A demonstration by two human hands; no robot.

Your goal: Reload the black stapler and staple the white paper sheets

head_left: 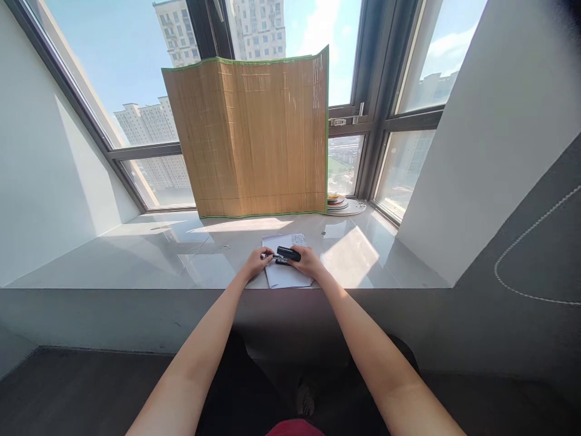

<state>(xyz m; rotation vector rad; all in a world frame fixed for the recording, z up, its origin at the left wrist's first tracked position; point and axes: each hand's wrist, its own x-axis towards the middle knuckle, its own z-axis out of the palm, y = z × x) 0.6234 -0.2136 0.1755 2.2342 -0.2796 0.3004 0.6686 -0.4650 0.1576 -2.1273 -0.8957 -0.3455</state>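
Observation:
A black stapler [289, 254] is held above white paper [287, 277] on the window ledge. My right hand [307, 261] wraps round the stapler's right end. From the left, my left hand [258, 261] pinches a small dark, slim piece at the stapler's left side; whether it is part of the stapler is too small to tell. The paper lies near the ledge's front edge, and its top right corner shows a printed or patterned patch.
A tan bamboo mat [267, 139] with green edging stands upright against the window behind the paper. Stacked plates [347, 207] sit at its right foot. The glossy ledge [136, 260] ends at a front edge before my knees. Walls flank both sides.

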